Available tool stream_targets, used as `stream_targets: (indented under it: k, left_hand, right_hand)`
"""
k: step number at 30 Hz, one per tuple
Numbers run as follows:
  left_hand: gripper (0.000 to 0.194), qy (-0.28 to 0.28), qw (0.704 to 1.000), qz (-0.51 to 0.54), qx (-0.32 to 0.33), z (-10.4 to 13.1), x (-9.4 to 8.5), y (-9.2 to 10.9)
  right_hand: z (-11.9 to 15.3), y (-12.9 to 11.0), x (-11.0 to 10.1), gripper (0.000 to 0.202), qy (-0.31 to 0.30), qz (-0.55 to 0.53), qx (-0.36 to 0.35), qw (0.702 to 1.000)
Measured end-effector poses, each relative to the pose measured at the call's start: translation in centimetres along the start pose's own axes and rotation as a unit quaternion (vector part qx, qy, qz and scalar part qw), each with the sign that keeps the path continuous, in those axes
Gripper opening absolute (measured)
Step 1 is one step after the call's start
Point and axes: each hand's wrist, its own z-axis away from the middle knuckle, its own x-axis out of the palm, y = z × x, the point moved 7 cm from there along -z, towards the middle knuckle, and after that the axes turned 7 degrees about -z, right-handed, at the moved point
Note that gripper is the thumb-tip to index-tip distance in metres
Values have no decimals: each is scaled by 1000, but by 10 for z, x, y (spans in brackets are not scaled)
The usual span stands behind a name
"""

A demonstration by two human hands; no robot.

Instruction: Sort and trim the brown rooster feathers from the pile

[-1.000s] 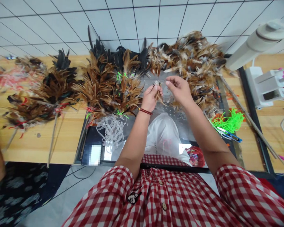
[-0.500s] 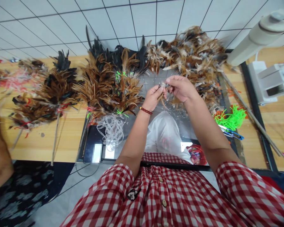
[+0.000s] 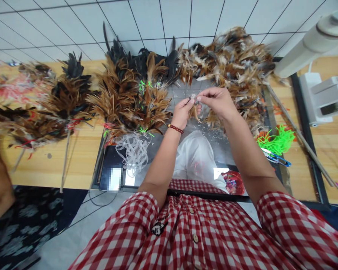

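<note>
Before the tiled wall (image 3: 146,26), feather bundles (image 3: 115,90) lie across the left of the surface (image 3: 42,172) and a feather heap (image 3: 239,63) lies on the right, the hands (image 3: 183,112) and a feather tuft (image 3: 196,114) between them. Looped bands (image 3: 133,150) lie in front of the middle bundles. Right of the hands are cord strands (image 3: 278,140), then a slanting stick (image 3: 301,140), with a bottle (image 3: 307,48) behind.
</note>
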Motion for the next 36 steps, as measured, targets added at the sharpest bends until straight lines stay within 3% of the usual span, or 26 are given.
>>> stream_targets:
  k: [4,10,17,25,28,32,36]
  left_hand:
    - [28,-25,999,-28,9,4,4,3]
    - [31,-25,1000,-14,1,6,8,6]
    - [33,-77,997,-27,1,10,14,6]
    - [34,-159,987,-11,5,14,22,8]
    - [32,-136,991,-4,-3,13,21,7]
    - [32,-94,994,-35,33,11,20,10]
    - [35,-30,999,-10,35,7,10,12]
  right_hand:
    - [-1,-1,-7,21,54,42,-25,997]
    - [-1,4,-18,16,75,37,16,996]
    - [6,13,-5,37,-38,-30,109,993]
    - [7,5,-3,34,21,-64,78,995]
    - [9,8,-5,30,58,-41,62,996]
    - [2,18,-3,28,57,-24,63,996]
    - [-37,12,-18,18,50,151,11,987]
